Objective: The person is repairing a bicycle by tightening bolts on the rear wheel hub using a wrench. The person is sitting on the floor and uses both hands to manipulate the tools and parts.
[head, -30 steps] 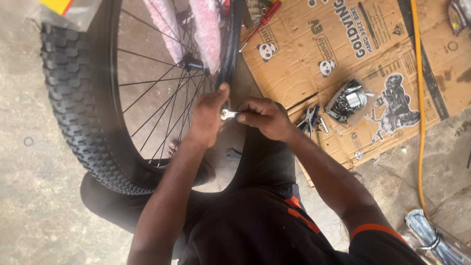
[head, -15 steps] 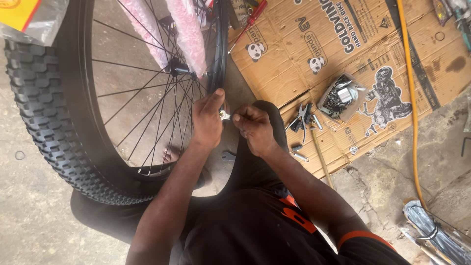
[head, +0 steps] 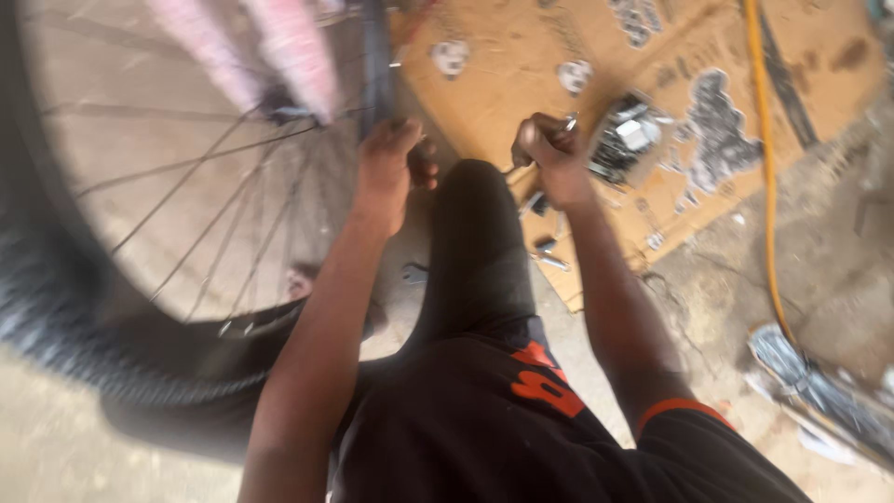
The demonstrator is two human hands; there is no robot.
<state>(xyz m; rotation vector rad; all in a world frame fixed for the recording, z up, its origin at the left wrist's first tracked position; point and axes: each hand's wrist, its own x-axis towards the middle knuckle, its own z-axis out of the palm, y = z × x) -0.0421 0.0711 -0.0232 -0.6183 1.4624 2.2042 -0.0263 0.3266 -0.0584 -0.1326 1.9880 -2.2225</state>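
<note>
Wheel: bicycle wheel (head: 177,214) with knobby tyre, upright on the floor, left of the knee.
Left hand (head: 386,172): fingers curled on the wheel's rim.
Right hand (head: 549,154): closed around a small metal tool (head: 570,121), over the cardboard (head: 521,74) edge.
Picture: blurred.

we see a flattened brown cardboard sheet (head: 521,84) spread on the concrete floor (head: 819,242), with dark and pale printed patches. on it sits a blurred cluster of silver and black metal parts (head: 626,140), with a few small tools (head: 545,251) loose near its edge. a yellow cable (head: 765,186) runs across cardboard and floor towards a shiny metal piece (head: 792,359).
</note>
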